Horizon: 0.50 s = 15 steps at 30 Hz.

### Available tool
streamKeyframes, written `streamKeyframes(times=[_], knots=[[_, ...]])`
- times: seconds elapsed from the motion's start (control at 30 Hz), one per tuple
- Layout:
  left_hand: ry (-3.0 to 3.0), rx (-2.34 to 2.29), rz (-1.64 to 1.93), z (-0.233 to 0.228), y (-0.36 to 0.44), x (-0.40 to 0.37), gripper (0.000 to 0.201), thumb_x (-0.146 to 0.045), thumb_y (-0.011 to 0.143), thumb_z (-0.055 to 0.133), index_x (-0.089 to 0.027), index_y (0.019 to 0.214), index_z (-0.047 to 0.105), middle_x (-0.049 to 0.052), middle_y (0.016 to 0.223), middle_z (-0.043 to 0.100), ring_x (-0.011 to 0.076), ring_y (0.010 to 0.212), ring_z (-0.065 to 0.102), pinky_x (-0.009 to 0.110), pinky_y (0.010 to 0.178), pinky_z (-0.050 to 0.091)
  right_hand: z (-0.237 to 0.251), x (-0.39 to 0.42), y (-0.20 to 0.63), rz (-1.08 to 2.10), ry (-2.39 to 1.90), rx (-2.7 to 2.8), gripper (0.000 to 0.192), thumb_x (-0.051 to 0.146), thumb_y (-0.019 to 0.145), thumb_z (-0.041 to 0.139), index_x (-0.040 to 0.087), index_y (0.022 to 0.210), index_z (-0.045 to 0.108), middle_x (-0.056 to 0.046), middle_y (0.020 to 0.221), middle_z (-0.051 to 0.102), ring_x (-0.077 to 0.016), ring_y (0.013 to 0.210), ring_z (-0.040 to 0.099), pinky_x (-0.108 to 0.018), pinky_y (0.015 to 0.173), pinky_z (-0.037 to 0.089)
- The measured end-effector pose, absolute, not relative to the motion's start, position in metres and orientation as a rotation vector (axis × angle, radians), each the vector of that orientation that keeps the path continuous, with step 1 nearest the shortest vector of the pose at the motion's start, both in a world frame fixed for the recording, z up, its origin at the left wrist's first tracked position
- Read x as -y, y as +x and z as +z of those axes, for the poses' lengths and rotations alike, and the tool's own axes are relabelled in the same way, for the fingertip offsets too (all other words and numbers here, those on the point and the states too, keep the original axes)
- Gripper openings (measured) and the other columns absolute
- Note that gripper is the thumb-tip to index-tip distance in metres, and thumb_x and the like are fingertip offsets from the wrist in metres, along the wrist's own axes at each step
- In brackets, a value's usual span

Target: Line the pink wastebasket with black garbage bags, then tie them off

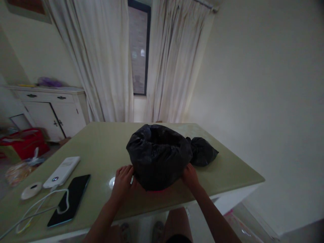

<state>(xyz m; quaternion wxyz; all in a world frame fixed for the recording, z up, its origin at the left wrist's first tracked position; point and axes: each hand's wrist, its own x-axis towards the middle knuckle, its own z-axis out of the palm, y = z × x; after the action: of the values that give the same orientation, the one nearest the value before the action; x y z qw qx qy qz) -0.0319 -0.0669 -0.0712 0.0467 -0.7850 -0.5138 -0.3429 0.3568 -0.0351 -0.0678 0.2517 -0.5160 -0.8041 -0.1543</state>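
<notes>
A full black plastic bag (pixel 158 155) sits on the pale green table (pixel 106 141), its knotted end (pixel 202 151) lying off to the right. My left hand (pixel 123 180) presses against the bag's lower left side. On the other side, my right hand (pixel 189 176) holds the bag's lower right edge. Both hands have fingers curled against the plastic.
A black phone (pixel 70 199), a white power bank (pixel 62 171), a white cable (pixel 37 206) and a small white round puck (pixel 31 190) lie at the table's left. A white cabinet (pixel 50 111), a red bag (pixel 25 143) and curtains (pixel 106 60) stand beyond.
</notes>
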Motion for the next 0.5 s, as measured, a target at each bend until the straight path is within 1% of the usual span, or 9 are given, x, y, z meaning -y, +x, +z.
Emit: streamKeyframes(times=[0.07,0.13,0.2,0.27,0.33,0.37,0.43,0.47,0.5], knots=[[-2.522,1.599,-0.945,-0.086,-0.033,0.069,0.043,-0.018,0.087,0.059,-0.032,0.124,0.075,0.012,0.125,0.080,0.0355,0.116,0.076,0.056,0.103,0.059,-0.079,0.035,0.354,-0.286,-1.409,2.170,0.037,0.010,0.082,0.060,0.022,0.107,0.085,-0.016,0.113,0.084,-0.0329,0.104,0.078,-0.044,0.091,0.066],[-2.564,1.615,-0.984,-0.097,-0.035,0.072,0.055,-0.017,0.085,0.058,-0.036,0.135,0.071,0.011,0.135,0.077,0.0363,0.123,0.074,0.058,0.104,0.061,-0.090,0.036,0.351,-0.129,-1.379,2.099,0.043,0.011,0.082,0.057,0.023,0.112,0.085,-0.016,0.120,0.084,-0.0336,0.110,0.079,-0.046,0.097,0.066],[-2.492,1.654,-1.183,-0.099,-0.037,0.073,0.063,-0.016,0.087,0.055,-0.036,0.146,0.063,0.012,0.141,0.073,0.0363,0.128,0.072,0.059,0.107,0.061,-0.096,0.037,0.351,0.033,-1.336,1.957,0.042,0.016,0.085,0.054,0.024,0.113,0.085,-0.015,0.119,0.084,-0.0337,0.110,0.079,-0.049,0.098,0.067],[-2.321,1.699,-1.467,-0.085,-0.040,0.073,0.062,-0.018,0.093,0.051,-0.031,0.154,0.056,0.016,0.144,0.069,0.0355,0.129,0.071,0.060,0.106,0.062,-0.086,0.038,0.354,0.157,-1.322,1.737,0.037,0.026,0.093,0.052,0.022,0.112,0.083,-0.015,0.111,0.084,-0.0331,0.100,0.080,-0.049,0.090,0.068],[-2.130,1.674,-1.734,-0.055,-0.043,0.073,0.055,-0.025,0.103,0.048,-0.029,0.157,0.051,0.018,0.146,0.065,0.0341,0.128,0.069,0.057,0.103,0.063,-0.055,0.041,0.359,0.180,-1.325,1.493,0.038,0.039,0.102,0.050,0.020,0.114,0.081,-0.015,0.109,0.084,-0.0314,0.097,0.080,-0.047,0.087,0.068],[-2.086,1.615,-1.824,-0.036,-0.044,0.072,0.052,-0.029,0.107,0.046,-0.030,0.159,0.049,0.018,0.151,0.062,0.0338,0.134,0.066,0.057,0.107,0.061,-0.032,0.042,0.360,0.153,-1.321,1.401,0.041,0.046,0.105,0.052,0.019,0.119,0.079,-0.015,0.113,0.083,-0.0308,0.101,0.079,-0.047,0.091,0.067],[-2.079,1.349,-1.931,0.002,-0.043,0.070,0.048,-0.032,0.111,0.040,-0.030,0.157,0.051,0.017,0.154,0.062,0.0336,0.142,0.061,0.059,0.115,0.055,0.026,0.044,0.358,0.076,-1.194,1.390,0.046,0.051,0.110,0.051,0.020,0.135,0.075,-0.015,0.132,0.078,-0.0291,0.118,0.075,-0.047,0.107,0.061],[-2.111,1.209,-1.907,0.018,-0.040,0.067,0.047,-0.035,0.112,0.038,-0.030,0.156,0.054,0.017,0.153,0.062,0.0342,0.144,0.060,0.060,0.118,0.051,0.057,0.044,0.353,0.051,-1.101,1.499,0.048,0.052,0.111,0.052,0.021,0.141,0.073,-0.015,0.140,0.074,-0.0289,0.128,0.071,-0.049,0.116,0.056],[-2.140,1.089,-1.866,0.030,-0.037,0.063,0.047,-0.040,0.113,0.036,-0.030,0.154,0.056,0.017,0.153,0.063,0.0348,0.144,0.060,0.060,0.119,0.050,0.088,0.042,0.345,0.033,-1.028,1.654,0.049,0.054,0.110,0.054,0.023,0.144,0.072,-0.014,0.146,0.071,-0.0295,0.138,0.066,-0.051,0.124,0.050]])
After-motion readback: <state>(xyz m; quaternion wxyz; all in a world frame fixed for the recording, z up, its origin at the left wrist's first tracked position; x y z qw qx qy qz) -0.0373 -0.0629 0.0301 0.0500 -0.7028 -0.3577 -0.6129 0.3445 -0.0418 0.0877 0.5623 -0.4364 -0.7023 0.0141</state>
